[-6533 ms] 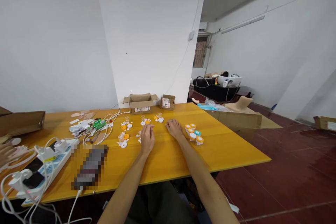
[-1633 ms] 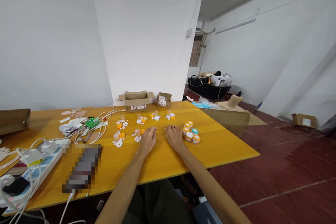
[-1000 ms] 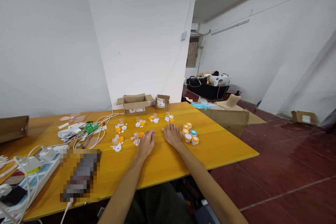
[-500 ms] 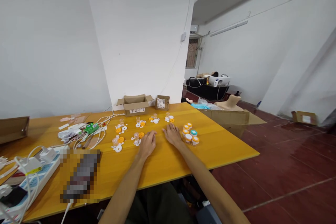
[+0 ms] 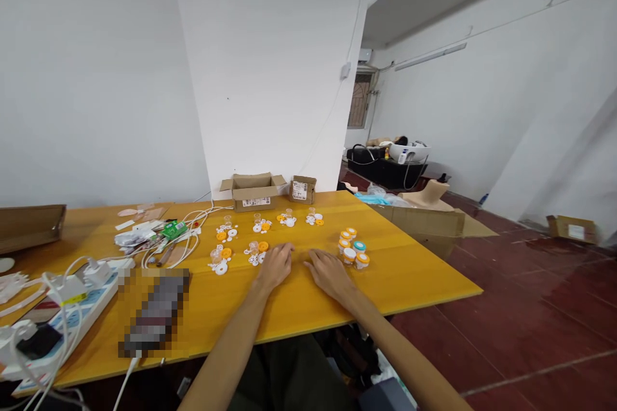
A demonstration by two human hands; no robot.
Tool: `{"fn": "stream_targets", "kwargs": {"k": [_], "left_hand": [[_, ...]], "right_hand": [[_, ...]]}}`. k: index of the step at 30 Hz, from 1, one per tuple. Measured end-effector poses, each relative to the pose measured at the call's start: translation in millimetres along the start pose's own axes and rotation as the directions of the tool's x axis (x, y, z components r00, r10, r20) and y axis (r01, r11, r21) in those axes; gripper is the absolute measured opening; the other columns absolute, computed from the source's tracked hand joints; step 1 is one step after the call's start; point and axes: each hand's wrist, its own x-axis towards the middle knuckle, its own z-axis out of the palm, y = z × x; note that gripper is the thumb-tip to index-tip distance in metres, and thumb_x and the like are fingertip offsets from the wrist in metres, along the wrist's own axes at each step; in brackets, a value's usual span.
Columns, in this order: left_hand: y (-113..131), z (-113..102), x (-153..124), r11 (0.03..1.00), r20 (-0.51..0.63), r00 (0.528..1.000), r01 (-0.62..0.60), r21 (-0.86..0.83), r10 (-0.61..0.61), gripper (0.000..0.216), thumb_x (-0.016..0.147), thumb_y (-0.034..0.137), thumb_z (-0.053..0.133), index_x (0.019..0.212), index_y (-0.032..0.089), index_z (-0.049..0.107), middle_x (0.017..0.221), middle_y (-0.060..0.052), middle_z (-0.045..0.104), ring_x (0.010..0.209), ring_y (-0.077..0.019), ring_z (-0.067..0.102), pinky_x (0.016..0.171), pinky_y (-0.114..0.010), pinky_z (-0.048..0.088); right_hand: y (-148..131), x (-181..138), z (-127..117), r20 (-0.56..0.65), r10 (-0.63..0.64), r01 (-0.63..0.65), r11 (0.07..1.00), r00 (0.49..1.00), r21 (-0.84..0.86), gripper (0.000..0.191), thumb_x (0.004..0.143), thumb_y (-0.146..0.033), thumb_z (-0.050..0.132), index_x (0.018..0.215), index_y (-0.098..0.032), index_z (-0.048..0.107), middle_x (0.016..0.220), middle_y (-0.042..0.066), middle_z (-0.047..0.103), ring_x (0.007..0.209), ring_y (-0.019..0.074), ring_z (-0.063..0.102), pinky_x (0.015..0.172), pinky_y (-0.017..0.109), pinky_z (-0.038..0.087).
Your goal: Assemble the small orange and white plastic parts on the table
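Observation:
My left hand (image 5: 276,266) lies flat on the yellow table (image 5: 409,270) with its fingers stretched out and nothing in it. My right hand (image 5: 328,271) rests flat beside it, fingers spread, also holding nothing. Just ahead of my left hand lie small white and orange plastic parts (image 5: 255,253). A cluster of small jars with orange and teal lids (image 5: 352,245) stands right of my right hand. More little groups of parts (image 5: 287,219) lie in a row farther back.
Two open cardboard boxes (image 5: 254,189) stand against the white pillar. A power strip with plugs and white cables (image 5: 72,289) lies at the left, near a blurred dark object (image 5: 155,311). A large cardboard box (image 5: 424,218) sits beyond the table's right edge, above the red tiled floor.
Both hands have drawn back a little toward me along the table, the right one away from the jars. They were working closer to the parts several seconds ago. The view shifted slightly.

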Motion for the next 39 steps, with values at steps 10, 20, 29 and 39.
{"fn": "stream_targets", "kwargs": {"k": [10, 20, 29, 39], "left_hand": [[-3, 11, -4, 1.000, -0.040, 0.999, -0.014, -0.019, 0.013, 0.028, 0.087, 0.007, 0.049, 0.102, 0.025, 0.066, 0.098, -0.005, 0.074, 0.093, -0.0212, 0.068, 0.086, -0.032, 0.051], [3, 5, -2, 1.000, 0.024, 1.000, 0.007, -0.015, -0.007, 0.031, 0.087, 0.005, 0.047, 0.102, 0.024, 0.067, 0.100, -0.006, 0.075, 0.095, -0.0213, 0.068, 0.085, -0.030, 0.051], [5, 3, 0, 1.000, 0.033, 0.999, -0.004, -0.019, 0.005, 0.031, 0.087, 0.005, 0.047, 0.101, 0.023, 0.067, 0.097, -0.006, 0.074, 0.093, -0.0206, 0.068, 0.085, -0.030, 0.051], [13, -7, 0, 0.998, 0.125, 0.991, 0.050, 0.035, -0.054, 0.032, 0.091, 0.009, 0.044, 0.109, 0.024, 0.066, 0.106, -0.005, 0.075, 0.100, -0.0202, 0.068, 0.090, -0.031, 0.051]], "right_hand": [[25, -16, 33, -0.258, -0.126, 0.136, 0.990, 0.958, 0.022, 0.037, 0.100, -0.034, 0.038, 0.122, -0.022, 0.065, 0.127, 0.012, 0.069, 0.120, 0.0263, 0.063, 0.102, 0.044, 0.049], [34, -15, 10, -0.435, -0.098, 0.033, 0.987, 0.895, -0.155, 0.037, 0.097, -0.021, 0.038, 0.120, -0.018, 0.066, 0.134, 0.016, 0.063, 0.132, 0.0304, 0.051, 0.111, 0.050, 0.034], [63, -23, 16, -0.519, 0.038, -0.119, 0.985, 0.854, -0.124, 0.040, 0.095, -0.023, 0.039, 0.128, -0.017, 0.060, 0.126, 0.019, 0.066, 0.117, 0.0339, 0.058, 0.101, 0.049, 0.040], [52, -17, 15, -0.532, -0.137, 0.029, 0.978, 0.835, -0.207, 0.030, 0.096, -0.017, 0.040, 0.116, -0.020, 0.063, 0.108, 0.013, 0.069, 0.102, 0.0286, 0.060, 0.089, 0.041, 0.044]]}}
